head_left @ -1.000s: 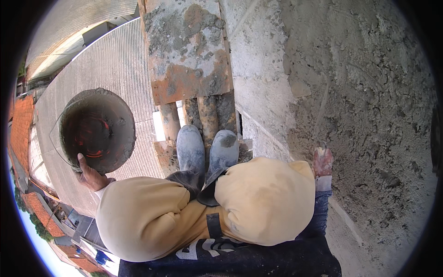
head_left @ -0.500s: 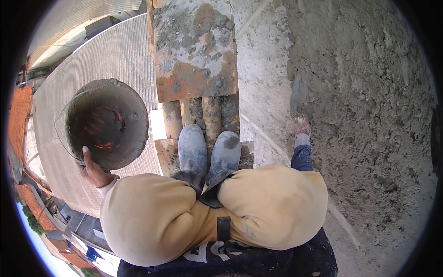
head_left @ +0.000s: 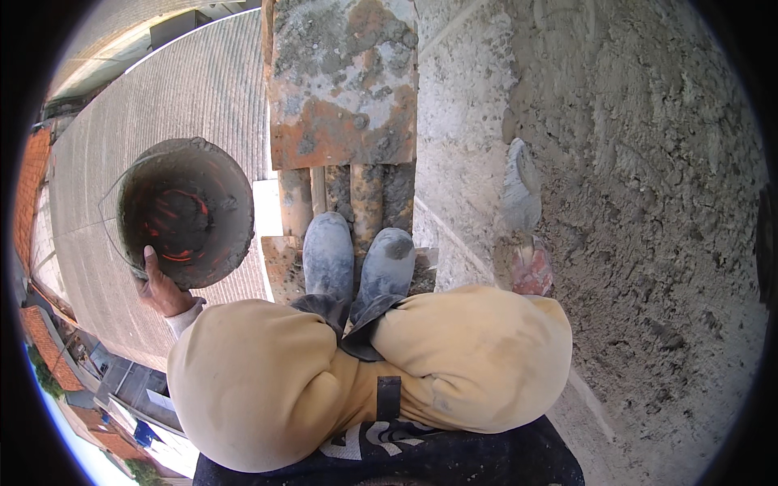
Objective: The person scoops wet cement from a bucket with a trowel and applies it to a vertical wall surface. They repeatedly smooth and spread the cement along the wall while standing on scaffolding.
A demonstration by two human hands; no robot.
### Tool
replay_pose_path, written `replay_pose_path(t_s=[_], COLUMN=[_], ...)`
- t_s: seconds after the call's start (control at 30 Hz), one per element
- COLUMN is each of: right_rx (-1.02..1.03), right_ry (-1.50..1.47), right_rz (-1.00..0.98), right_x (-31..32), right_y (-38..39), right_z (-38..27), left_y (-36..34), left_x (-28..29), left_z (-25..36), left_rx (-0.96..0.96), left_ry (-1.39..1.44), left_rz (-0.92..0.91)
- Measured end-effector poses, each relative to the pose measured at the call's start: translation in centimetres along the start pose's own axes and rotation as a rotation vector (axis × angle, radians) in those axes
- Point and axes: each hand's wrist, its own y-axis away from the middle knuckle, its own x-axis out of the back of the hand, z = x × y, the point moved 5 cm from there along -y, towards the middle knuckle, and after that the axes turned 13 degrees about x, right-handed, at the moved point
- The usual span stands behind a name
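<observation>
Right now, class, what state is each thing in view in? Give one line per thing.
Bucket: upper opening exposed, grey-smeared inside with reddish streaks
Left hand: closed on the bucket's rim
Right hand: closed on the trowel's handle
Trowel: grey-smeared; contact with the wall unclear
Wall: rough, grey-coated at right
Board: orange, mortar-spattered
Boots: side by side, dusty

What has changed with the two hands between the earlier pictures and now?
Since half a second ago, the right hand has drawn back toward the person, and its trowel has turned, showing its face more broadly. No new grasp or release is visible. The left hand still holds the bucket by its rim, and the boots stay in place.
</observation>
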Motion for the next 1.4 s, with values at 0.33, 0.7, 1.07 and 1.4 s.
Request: replay_pose_path(t_s=[0.33, 0.7, 1.07, 1.4], right_rx=[-0.406, -0.374, -0.428, -0.413], right_ry=[-0.658, -0.175, -0.127, -0.559], right_rz=[-0.637, -0.538, -0.300, 0.038], right_x=[-9.0, -21.6, -17.7, -7.9], right_y=[-8.8, -9.3, -10.2, -6.6], right_z=[1.4, 4.5, 7.9, 8.7], left_y=[-0.8, 0.0, -0.9, -0.4], left_x=[0.7, 3.5, 3.3, 2.2], left_z=[0.7, -0.4, -2.1, -2.1], left_rx=[0.014, -0.008, 0.087, 0.103], left_ry=[-0.007, -0.097, -0.010, -0.054], left_rz=[-0.034, 0.050, -0.008, 0.030])
